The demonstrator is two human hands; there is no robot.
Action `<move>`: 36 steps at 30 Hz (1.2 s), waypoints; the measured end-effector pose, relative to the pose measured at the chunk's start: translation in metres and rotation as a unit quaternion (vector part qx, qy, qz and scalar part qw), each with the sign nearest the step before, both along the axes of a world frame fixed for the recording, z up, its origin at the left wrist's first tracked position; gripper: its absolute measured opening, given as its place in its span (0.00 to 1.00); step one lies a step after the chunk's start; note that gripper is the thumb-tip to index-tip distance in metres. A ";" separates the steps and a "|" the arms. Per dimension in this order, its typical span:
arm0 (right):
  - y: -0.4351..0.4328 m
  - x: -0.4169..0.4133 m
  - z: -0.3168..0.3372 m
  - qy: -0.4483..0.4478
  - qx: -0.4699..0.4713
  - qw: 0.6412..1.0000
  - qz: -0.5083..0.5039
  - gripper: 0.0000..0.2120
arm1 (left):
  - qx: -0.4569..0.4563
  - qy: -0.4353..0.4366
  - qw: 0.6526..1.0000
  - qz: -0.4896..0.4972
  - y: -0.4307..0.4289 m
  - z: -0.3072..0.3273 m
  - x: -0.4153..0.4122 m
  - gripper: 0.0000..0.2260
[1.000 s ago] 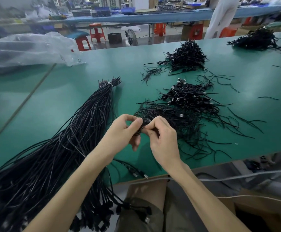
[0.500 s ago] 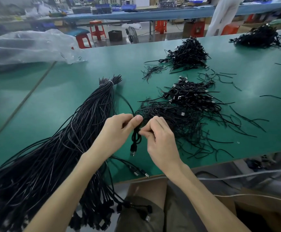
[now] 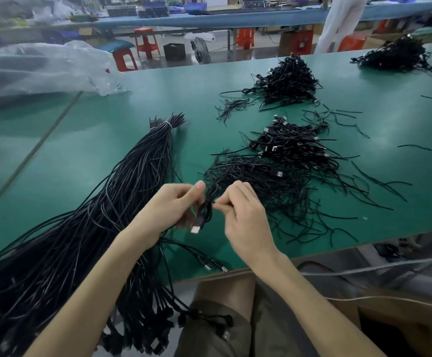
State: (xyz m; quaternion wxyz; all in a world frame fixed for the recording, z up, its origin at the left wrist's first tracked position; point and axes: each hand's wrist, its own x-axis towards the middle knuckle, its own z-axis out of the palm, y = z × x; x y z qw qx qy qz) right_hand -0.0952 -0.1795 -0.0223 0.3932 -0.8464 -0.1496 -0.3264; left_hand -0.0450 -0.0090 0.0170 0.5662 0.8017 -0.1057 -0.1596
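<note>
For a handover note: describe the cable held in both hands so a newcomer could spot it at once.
At the near edge of the green table, between the long tied bundle of black cables and the loose heap of thin black wires, the left hand and right hand pinch one folded cable. It alone is held off the table, its silver plug hanging down.

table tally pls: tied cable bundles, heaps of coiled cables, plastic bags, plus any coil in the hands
tied bundle: 1
coil heaps: 3
held coil, pinched between left hand and right hand: 1
bag: 1
total: 6
</note>
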 end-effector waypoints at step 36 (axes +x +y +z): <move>-0.042 0.036 0.032 0.169 0.305 0.934 -0.077 0.06 | 0.012 -0.167 0.986 0.015 0.014 0.002 -0.002 0.24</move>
